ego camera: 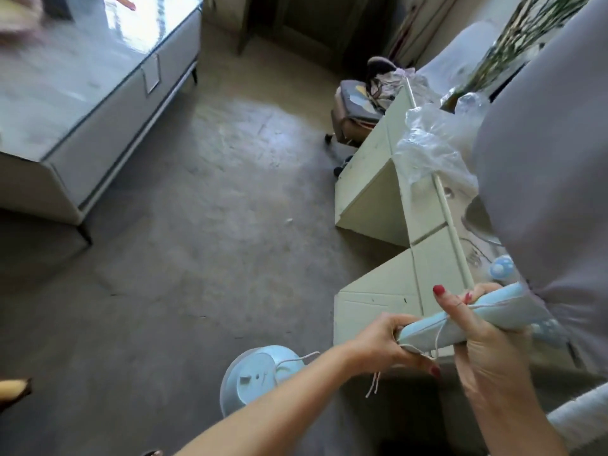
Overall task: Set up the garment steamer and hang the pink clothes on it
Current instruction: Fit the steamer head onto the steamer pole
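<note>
A light blue folded steamer part [477,319], wrapped with a thin white string, is held in front of me over an open cardboard box [378,301]. My left hand [378,343] grips its lower left end. My right hand [473,347] holds its middle, fingers curled round it and thumb raised. The round light blue steamer base [256,376] stands on the floor below my left forearm. A white pole [450,232] lies along the box. A large pale pinkish-grey cloth [552,159] hangs at the right edge.
A glass-topped grey low table [98,103] fills the upper left. Crumpled clear plastic [431,143] lies on the box. A small stool with clothes [362,110] stands behind the box. Bare carpeted floor [214,209] spreads across the middle.
</note>
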